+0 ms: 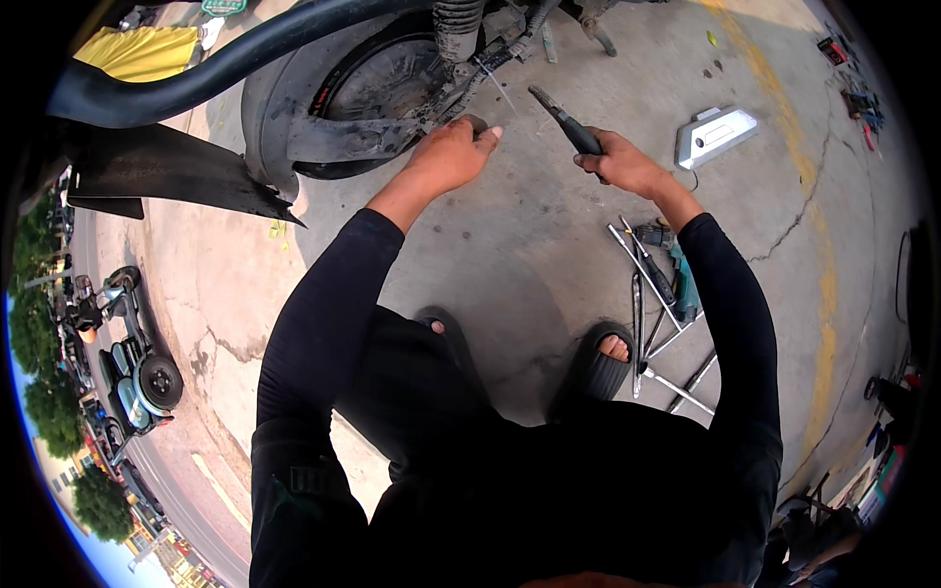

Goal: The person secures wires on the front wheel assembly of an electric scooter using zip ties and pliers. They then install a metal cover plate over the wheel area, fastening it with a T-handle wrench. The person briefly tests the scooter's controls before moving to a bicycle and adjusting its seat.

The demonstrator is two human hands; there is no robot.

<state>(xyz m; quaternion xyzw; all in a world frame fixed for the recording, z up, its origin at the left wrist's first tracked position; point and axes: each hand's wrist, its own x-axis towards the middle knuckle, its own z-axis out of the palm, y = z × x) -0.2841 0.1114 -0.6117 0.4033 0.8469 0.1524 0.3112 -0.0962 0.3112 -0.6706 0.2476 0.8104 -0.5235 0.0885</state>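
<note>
My left hand (446, 154) is closed beside the lower part of a dusty scooter rear wheel (377, 88), around or against something dark I cannot make out. A thin pale strip (497, 86) sticks out from the linkage by the shock absorber (456, 29) above it. My right hand (622, 162) grips a dark-handled tool (564, 120) with a worn metal tip, pointing up-left toward the wheel. A black curved mudguard piece (176, 176) hangs left of the wheel.
A silver casing (716, 137) lies on the concrete at right. Wrenches (667, 333) and a teal power tool (681, 279) lie near my right foot. More tools (861, 108) are at far right. A parked scooter (142, 372) stands at left. A thick black tube (137, 93) crosses the upper left.
</note>
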